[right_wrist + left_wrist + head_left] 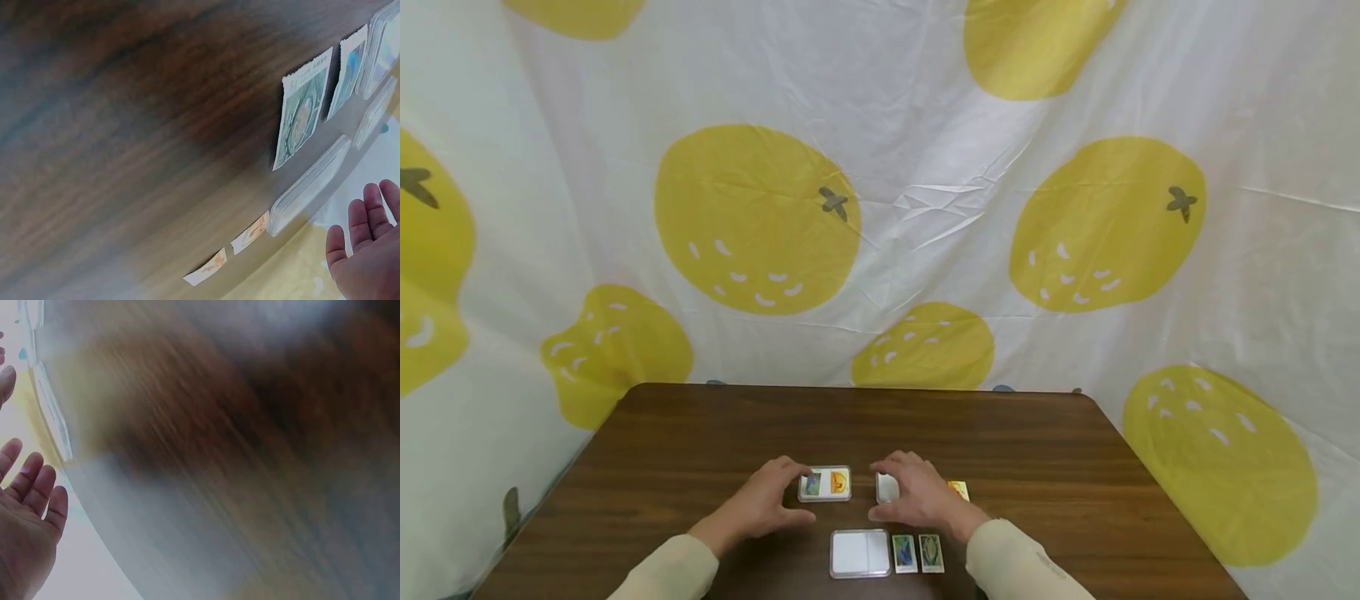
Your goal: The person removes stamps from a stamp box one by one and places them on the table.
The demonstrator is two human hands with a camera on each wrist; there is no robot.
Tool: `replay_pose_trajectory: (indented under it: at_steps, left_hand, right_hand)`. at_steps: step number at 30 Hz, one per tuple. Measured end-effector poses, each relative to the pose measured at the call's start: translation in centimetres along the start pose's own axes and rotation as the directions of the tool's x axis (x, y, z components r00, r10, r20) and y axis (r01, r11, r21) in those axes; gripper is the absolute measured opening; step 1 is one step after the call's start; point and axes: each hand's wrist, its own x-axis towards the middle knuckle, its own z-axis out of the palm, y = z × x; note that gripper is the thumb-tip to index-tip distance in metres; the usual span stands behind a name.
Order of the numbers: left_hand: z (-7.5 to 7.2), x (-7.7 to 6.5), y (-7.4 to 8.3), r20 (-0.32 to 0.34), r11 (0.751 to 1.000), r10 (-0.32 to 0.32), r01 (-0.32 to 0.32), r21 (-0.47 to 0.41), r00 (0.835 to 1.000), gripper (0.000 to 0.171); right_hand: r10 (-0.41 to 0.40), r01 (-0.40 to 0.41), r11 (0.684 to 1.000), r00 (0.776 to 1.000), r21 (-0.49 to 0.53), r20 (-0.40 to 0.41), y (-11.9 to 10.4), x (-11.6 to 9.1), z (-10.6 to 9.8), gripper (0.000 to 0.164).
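My left hand (767, 500) is beside a clear case (825, 483) containing a blue-green stamp and an orange one. Its index finger reaches the case's left edge; whether they touch I cannot tell. The right hand (917, 493) hovers around a second clear case (886, 488) with a white inside, hiding its right part. In the right wrist view, that hand's fingers (359, 225) are loosely extended and hold nothing. Fingers of the left hand (31, 519) are likewise spread in the left wrist view. Two orange stamps lie right of the second case, one orange stamp (251, 232) nearer it.
Closer to me lies a third clear case (850, 553) with a white inside. Just right of it are a blue-green stamp (905, 553) and a green stamp (931, 553). A fruit-patterned curtain (925, 208) hangs behind the brown wooden table (715, 433).
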Motion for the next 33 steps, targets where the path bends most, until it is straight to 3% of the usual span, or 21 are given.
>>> replay_pose_trajectory:
  at_steps: [12, 18, 33]
  left_hand:
    - [-0.5, 1.0, -0.8, -0.044, 0.996, -0.079, 0.081, 0.045, 0.996, 0.068]
    - [-0.5, 1.4, -1.3, -0.03, 0.991, -0.124, 0.126, 0.053, 0.992, 0.072]
    - [-0.2, 2.5, -1.6, 0.012, 0.992, -0.108, 0.107, 0.068, 0.994, 0.075]
  right_hand:
    - [0.064, -0.064, 0.998, 0.998, 0.009, 0.012, 0.7, 1.8, 0.2, 0.072]
    - [0.103, -0.102, 0.995, 0.995, -0.007, 0.017, 1.0, 2.8, 0.8, 0.075]
    - [0.123, -0.12, 0.992, 0.99, -0.043, 0.069, 0.9, 4.9, 2.4, 0.076]
